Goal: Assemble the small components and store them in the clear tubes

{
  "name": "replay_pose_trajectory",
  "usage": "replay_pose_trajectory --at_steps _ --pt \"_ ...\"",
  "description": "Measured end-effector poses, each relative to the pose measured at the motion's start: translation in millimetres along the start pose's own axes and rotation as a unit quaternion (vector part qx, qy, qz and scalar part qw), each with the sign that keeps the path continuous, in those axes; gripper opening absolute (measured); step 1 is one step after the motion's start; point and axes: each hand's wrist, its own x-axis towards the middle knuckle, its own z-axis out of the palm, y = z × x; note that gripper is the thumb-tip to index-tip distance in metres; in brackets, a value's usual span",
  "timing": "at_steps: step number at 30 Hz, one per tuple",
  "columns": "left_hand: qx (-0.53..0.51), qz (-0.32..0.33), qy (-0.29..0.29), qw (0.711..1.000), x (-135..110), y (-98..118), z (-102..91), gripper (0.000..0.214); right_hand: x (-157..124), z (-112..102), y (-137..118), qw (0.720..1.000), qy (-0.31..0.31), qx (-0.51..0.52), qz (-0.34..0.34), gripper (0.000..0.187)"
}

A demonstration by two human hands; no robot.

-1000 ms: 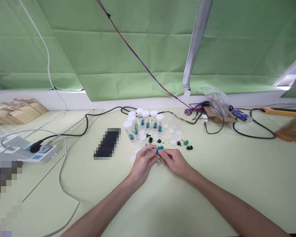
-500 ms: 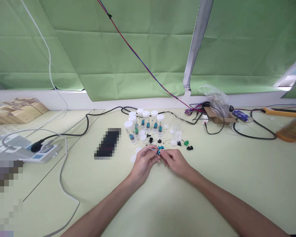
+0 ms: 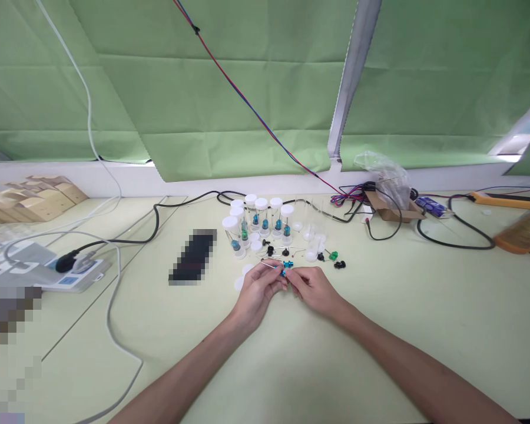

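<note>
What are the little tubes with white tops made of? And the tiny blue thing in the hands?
The tubes look like clear plastic: you can see the coloured bits inside. Their white caps seem matte plastic. The blue part, pinched between the left hand and right hand, looks like shiny plastic or metal; too small to tell.

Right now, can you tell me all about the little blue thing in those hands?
The little blue part is tiny, bright blue and shiny; its exact shape is too small to tell. A thin silvery wire sticks out of it to the left. It is close to the pale green table, pinched between the fingers of the left hand and the right hand.
</note>
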Motion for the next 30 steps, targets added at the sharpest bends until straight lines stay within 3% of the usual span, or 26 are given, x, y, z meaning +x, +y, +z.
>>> replay_pose_trajectory --at_steps 18,30 --pt "-0.004 -0.002 0.004 1.0 -0.1 0.9 0.8 0.014 0.4 -0.4 0.6 1.0 -0.003 0.005 -0.007 0.049" --pt "0.022 0.004 -0.018 1.0 -3.9 5.2 4.0 0.016 0.0 1.2 7.5 1.0 0.015 0.012 0.021 0.061"
